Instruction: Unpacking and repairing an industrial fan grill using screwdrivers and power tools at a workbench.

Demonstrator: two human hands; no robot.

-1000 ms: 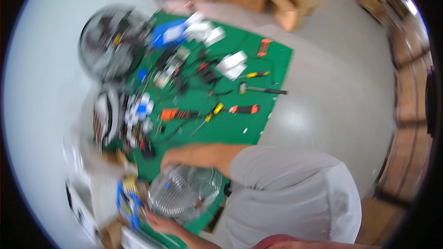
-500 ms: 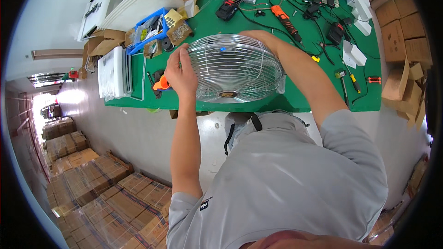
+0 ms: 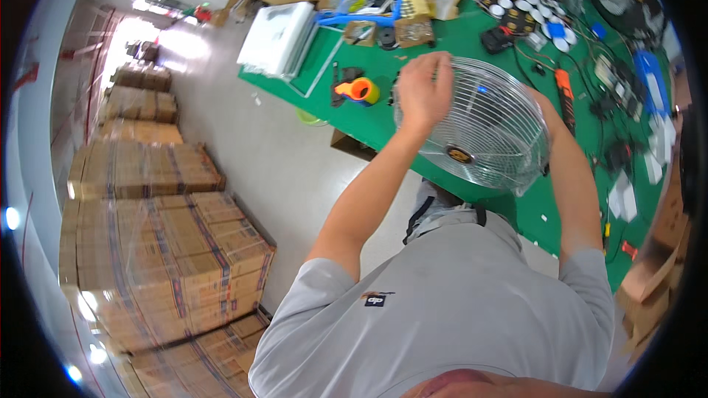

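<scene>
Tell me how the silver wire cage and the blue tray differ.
The wire cage is round and silver; the blue tray is roughly oblong. The wire cage has the left hand and right hand at its sides; no hand touches the blue tray. The wire cage looks larger than the blue tray. Both show blue, the wire cage only a small spot.
</scene>
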